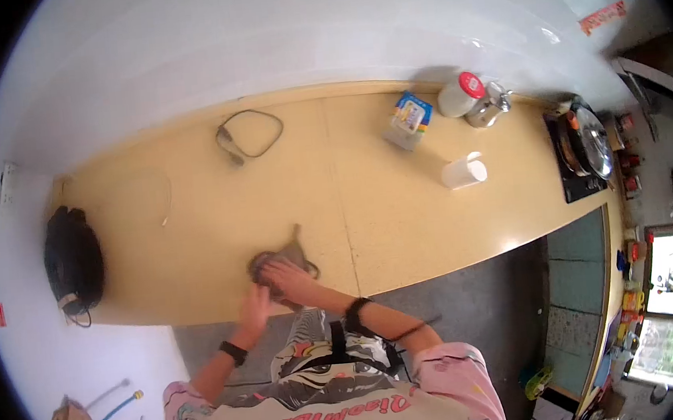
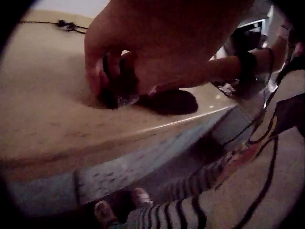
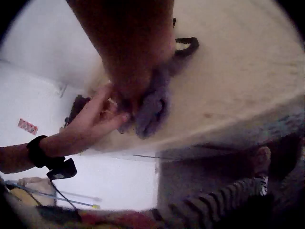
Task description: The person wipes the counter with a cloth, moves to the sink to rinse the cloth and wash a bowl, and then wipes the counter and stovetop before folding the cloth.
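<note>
A soft purple-grey cloth piece (image 1: pixel 292 255) with a dark loop lies at the counter's front edge, under both hands. My right hand (image 1: pixel 292 282) lies over it and grips it from above; in the right wrist view its fingers are mostly in shadow, with a fuzzy fold of the cloth (image 3: pixel 153 112) beside them. From the left, my left hand (image 1: pixel 255 309) meets it with bent fingers. In the left wrist view, that hand (image 2: pixel 128 52) pinches a dark bunched part of the cloth (image 2: pixel 121 93) close over the counter. What kind of article this is, I cannot tell.
On the wooden counter (image 1: pixel 386 230) lie a looped cable (image 1: pixel 282 135) and a black bag (image 1: pixel 74 257). Toward the back right stand a blue-and-grey packet (image 1: pixel 409 121), a red-lidded jar (image 1: pixel 455 97), a metal pot (image 1: pixel 485 110) and a white cup (image 1: pixel 464 172). A cooktop with a lidded pan (image 1: pixel 591 144) is farther right.
</note>
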The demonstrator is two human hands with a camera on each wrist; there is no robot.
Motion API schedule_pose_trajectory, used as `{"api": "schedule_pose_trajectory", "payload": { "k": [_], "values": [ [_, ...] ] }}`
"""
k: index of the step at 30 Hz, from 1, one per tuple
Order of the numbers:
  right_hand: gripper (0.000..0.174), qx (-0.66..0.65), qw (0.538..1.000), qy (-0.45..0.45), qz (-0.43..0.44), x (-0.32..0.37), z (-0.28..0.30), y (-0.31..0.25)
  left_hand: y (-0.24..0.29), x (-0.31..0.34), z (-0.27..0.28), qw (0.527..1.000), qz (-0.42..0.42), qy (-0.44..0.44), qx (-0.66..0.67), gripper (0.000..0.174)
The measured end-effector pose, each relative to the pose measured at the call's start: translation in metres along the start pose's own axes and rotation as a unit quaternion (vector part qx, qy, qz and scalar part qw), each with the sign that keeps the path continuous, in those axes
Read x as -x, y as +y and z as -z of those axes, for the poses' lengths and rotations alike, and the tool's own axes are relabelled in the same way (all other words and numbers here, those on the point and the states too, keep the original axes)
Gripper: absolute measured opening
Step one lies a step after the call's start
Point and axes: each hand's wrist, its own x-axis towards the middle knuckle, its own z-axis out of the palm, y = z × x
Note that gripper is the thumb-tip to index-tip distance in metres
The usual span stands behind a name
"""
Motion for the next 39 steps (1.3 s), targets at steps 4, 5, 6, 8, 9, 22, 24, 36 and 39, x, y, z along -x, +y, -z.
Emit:
{"api": "schedule_pose_trajectory", "payload": {
  "k": [4,5,6,8,9,22,24,36,39],
  "values": [
    [0.076,0.007,0.999,0.005,0.043,-0.103,-0.030,-0.025,-0.061,-0.007,0.042,0.982,0.123,0.046,-0.135,0.042],
    [0.077,0.002,0.999,0.018,0.029,-0.127,-0.033,-0.026,-0.076,-0.019,0.044,0.970,0.116,0.108,-0.187,0.044],
    [0.076,0.051,0.996,0.059,0.032,-0.149,-0.050,-0.018,-0.085,-0.036,0.050,0.971,0.109,0.119,-0.177,0.044],
    [0.074,0.073,0.996,0.045,0.008,-0.172,-0.034,-0.004,-0.098,-0.078,0.058,0.980,0.111,0.085,-0.140,0.046],
    [0.071,0.045,0.999,-0.009,-0.016,-0.176,0.002,0.001,-0.104,-0.099,0.059,0.985,0.121,0.039,-0.113,0.047],
    [0.074,0.069,0.966,0.156,-0.196,0.028,0.163,0.153,0.119,-0.278,-0.024,0.860,0.146,0.172,0.458,0.033],
    [0.073,0.075,0.949,0.183,-0.246,0.075,0.168,0.152,0.189,-0.265,-0.021,0.777,0.201,0.210,0.559,0.026],
    [0.044,0.049,0.970,0.141,-0.191,0.129,0.050,0.060,0.176,-0.142,-0.009,0.955,-0.190,0.096,0.206,0.015],
    [0.062,0.017,0.996,0.060,-0.066,0.085,0.052,0.050,0.121,-0.122,0.005,0.970,-0.105,0.121,0.183,0.014]
  ]
}}
